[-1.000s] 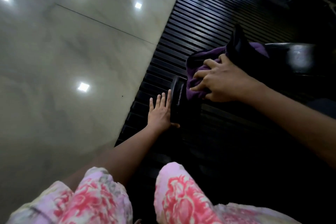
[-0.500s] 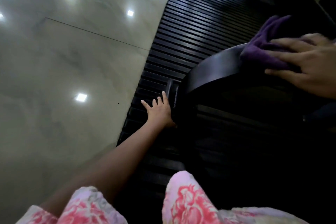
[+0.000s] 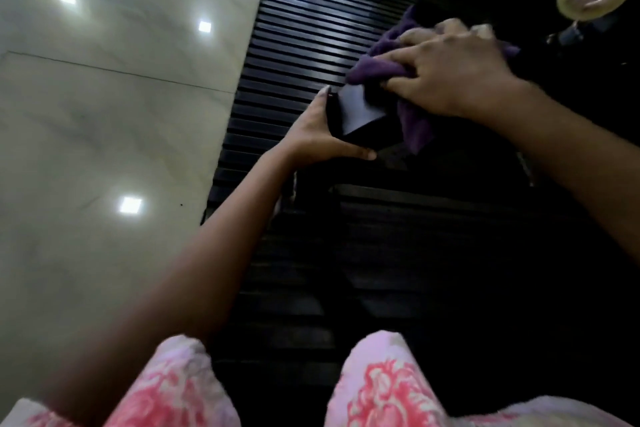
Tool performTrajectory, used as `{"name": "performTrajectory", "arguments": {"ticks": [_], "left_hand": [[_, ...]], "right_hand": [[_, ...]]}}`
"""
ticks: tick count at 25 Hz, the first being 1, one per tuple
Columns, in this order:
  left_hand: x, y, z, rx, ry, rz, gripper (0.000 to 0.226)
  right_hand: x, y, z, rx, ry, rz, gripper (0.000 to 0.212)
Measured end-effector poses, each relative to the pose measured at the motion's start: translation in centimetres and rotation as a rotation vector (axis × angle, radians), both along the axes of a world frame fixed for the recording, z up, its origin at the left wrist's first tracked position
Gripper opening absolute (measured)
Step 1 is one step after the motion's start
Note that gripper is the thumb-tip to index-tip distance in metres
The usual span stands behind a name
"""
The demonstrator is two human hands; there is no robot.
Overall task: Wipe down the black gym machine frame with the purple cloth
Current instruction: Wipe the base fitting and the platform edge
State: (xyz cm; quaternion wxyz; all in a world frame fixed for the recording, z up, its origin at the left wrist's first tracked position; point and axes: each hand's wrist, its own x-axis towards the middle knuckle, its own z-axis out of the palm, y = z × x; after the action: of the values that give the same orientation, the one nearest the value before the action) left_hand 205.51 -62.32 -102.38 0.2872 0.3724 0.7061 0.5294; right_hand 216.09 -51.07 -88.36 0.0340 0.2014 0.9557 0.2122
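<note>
At the frame's (image 3: 356, 113) end, the left hand (image 3: 317, 135) braces, fingers straight; the right hand (image 3: 450, 73) grips the cloth (image 3: 375, 68), mid-wipe; next, likely a stroke along it.

— Where's the cloth (image 3: 377, 66)?
— On the frame end (image 3: 360, 114), under her right hand (image 3: 450, 76).
— And her left hand (image 3: 317, 135)?
— Against that end's left side, the ribbed mat (image 3: 304, 28) beneath, tiled floor (image 3: 104, 114) further left, knees (image 3: 377, 388) nearest us

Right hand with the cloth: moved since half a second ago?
Yes. The right hand and purple cloth came back down the black frame toward its end cap, close to the left hand.
</note>
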Motion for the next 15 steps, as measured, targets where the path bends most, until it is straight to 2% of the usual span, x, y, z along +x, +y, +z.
{"name": "performTrajectory", "arguments": {"ticks": [4, 6, 7, 9, 10, 12, 15], "left_hand": [[0.5, -0.6, 0.7, -0.07, 0.1, 0.021, 0.111], [0.3, -1.1, 1.4, -0.108, 0.069, -0.009, 0.106], [0.3, -1.4, 1.9, -0.091, -0.022, -0.017, 0.089], [0.6, -1.8, 3.0, 0.038, -0.221, -0.004, 0.027], [1.1, -1.5, 3.7, 0.123, -0.316, 0.034, 0.02], [1.7, -0.5, 5.2, 0.264, -0.365, 0.099, 0.026], [2.8, 1.2, 7.9, 0.481, -0.215, 0.093, 0.042]], "right_hand": [[6.5, 2.4, 1.2, 0.044, 0.35, -0.023, 0.062], [8.8, 2.6, -0.5, 0.122, 0.453, 0.002, 0.058], [9.1, 2.5, -1.7, 0.143, 0.515, -0.013, 0.054], [8.1, 1.8, -4.2, 0.185, 0.695, -0.081, 0.047], [7.0, 1.2, -5.1, 0.202, 0.781, -0.097, 0.044], [4.9, -0.2, -6.6, 0.244, 0.848, -0.024, 0.039], [4.4, -0.6, -8.4, 0.309, 0.691, 0.318, 0.039]]}}
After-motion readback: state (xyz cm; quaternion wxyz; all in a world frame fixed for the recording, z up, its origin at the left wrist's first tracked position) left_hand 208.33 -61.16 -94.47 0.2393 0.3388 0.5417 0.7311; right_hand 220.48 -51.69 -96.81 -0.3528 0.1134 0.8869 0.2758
